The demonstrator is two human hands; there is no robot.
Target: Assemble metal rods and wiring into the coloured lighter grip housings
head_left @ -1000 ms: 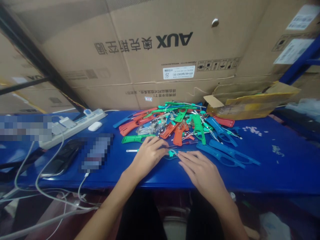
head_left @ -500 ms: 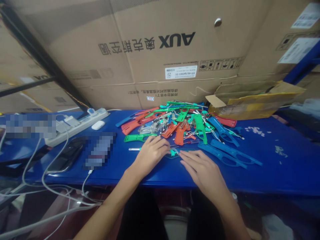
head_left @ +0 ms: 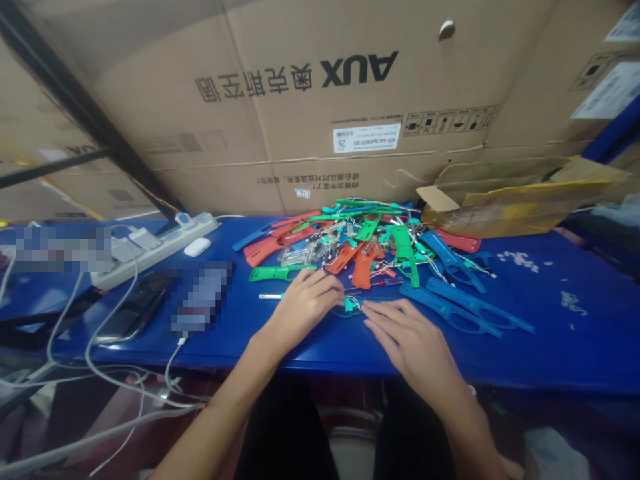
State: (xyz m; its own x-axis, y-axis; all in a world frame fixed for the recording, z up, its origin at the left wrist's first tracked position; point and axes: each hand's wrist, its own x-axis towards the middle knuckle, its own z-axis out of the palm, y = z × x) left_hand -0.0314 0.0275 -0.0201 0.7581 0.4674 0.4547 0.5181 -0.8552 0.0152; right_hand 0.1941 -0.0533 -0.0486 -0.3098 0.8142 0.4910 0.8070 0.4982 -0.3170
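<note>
A blue long-nosed lighter casing [head_left: 339, 312] lies near the front of the table, with a teal insert [head_left: 352, 305] and thin white wires in it. Its metal tube [head_left: 270, 296] sticks out to the left, past my left hand. My left hand [head_left: 311, 293] is closed over the casing's left part, fingers bent. My right hand [head_left: 407, 327] has its fingertips together at the casing's right part, by the wires. The hands hide much of the casing. Just behind lies a screwdriver [head_left: 387, 283] with a reddish handle.
A pile of red, green and blue lighter casings [head_left: 360, 233] spreads behind my hands. Loose blue casings [head_left: 450, 310] lie to the right. Small white bits [head_left: 520, 260] are scattered farther right. A power strip [head_left: 200, 230], phones [head_left: 133, 307] and an open carton [head_left: 525, 213] surround the work.
The camera view has shifted slightly. My hands stay on the same casing, and a little more of the teal insert and wires shows between them.
</note>
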